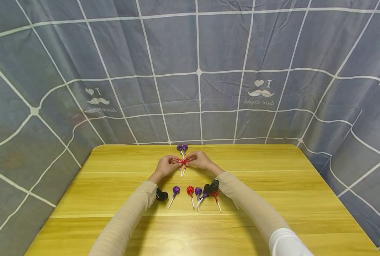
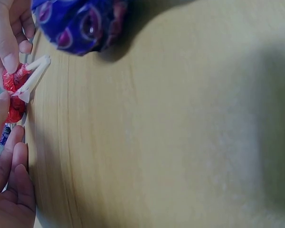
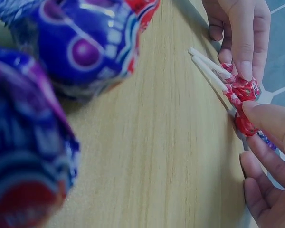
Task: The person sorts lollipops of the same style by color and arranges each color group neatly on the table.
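Two red-wrapped lollipops lie side by side at mid-table, heads away and white sticks meeting toward the person. My left hand (image 1: 167,166) pinches the left red lollipop (image 2: 16,113) by its head between thumb and fingers. From the other side, my right hand (image 1: 200,160) pinches the right red lollipop (image 3: 248,89) in the same way. The two heads sit close together between the fingertips. Just beyond them, a pair of purple lollipops (image 1: 185,147) rests with sticks crossing toward the red ones.
Nearer the person lies a loose row: a purple lollipop (image 1: 176,190) at left, a red lollipop (image 1: 190,190), more purple ones and another red lollipop (image 1: 215,195), partly behind the right wrist's black camera (image 1: 211,186). A grey curtain (image 1: 183,96) hangs around the wooden table (image 1: 119,199).
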Tool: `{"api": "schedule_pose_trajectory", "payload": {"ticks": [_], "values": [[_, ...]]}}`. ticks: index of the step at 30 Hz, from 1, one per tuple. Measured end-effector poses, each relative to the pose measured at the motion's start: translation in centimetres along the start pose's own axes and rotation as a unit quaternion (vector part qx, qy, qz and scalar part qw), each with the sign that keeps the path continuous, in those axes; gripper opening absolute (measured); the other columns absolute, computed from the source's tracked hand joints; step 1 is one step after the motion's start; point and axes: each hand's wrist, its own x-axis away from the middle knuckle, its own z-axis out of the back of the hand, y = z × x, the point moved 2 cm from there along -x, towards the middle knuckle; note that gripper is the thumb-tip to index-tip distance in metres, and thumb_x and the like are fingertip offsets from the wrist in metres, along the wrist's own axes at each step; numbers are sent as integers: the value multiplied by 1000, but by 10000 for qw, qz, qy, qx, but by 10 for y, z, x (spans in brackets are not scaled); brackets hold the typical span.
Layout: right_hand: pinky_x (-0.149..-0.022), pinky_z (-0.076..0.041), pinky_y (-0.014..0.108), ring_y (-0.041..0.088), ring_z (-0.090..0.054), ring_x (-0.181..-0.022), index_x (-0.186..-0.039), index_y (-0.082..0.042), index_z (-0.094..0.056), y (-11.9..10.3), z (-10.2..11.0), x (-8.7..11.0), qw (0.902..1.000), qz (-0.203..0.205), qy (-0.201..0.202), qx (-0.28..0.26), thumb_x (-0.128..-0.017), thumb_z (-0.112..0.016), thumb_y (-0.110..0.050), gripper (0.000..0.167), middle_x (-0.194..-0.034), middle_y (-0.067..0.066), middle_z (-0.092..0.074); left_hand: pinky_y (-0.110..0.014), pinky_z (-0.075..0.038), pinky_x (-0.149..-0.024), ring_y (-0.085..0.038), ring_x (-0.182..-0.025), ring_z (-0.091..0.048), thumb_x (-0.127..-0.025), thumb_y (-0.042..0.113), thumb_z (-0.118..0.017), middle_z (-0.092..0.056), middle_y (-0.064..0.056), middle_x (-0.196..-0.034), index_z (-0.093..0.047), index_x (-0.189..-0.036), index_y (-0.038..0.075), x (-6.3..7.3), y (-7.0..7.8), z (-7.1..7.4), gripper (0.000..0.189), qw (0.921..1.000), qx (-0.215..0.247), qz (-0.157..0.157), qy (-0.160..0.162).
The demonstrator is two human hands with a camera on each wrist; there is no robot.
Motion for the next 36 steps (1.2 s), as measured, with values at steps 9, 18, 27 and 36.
{"api": "schedule_pose_trajectory", "payload": {"ticks": [9, 18, 27, 36], "values": [[-89, -53, 35, 30, -67, -100, -114, 2, -67, -1, 6, 4, 9999, -123, -45, -13, -84, -73, -10, 33, -106, 18, -71, -31, -54, -73, -30, -85, -68, -86, 10, -70, -72, -21, -96, -67, -109, -4, 3, 1, 3, 27, 10000, 4, 61, -17], [-90, -51, 36, 28, -63, -103, -117, 0, -65, -4, 23, 16, 10000, 7, -24, 92, -86, -72, -13, 35, -113, 16, -68, -34, -53, -76, -30, -89, -67, -87, 14, -71, -72, -19, -98, -66, -113, -1, 11, 3, 16, 31, 9998, -173, 35, -104], [-82, -52, 31, 26, -64, -95, -118, 3, -64, 2, 46, 38, 9997, 197, 66, 106, -86, -72, -13, 37, -111, 20, -67, -35, -52, -77, -30, -89, -65, -87, 13, -70, -70, -20, -101, -65, -116, -2, 20, 18, 24, 33, 9999, -28, -95, -140], [-77, -53, 29, 24, -64, -88, -115, 5, -64, 8, 63, 73, 9992, 367, 112, 64, -85, -72, -12, 36, -107, 23, -67, -32, -51, -74, -25, -84, -64, -87, 10, -70, -71, -19, -98, -65, -114, -3, 42, 16, 30, 31, 9996, 84, -200, -152]]}}
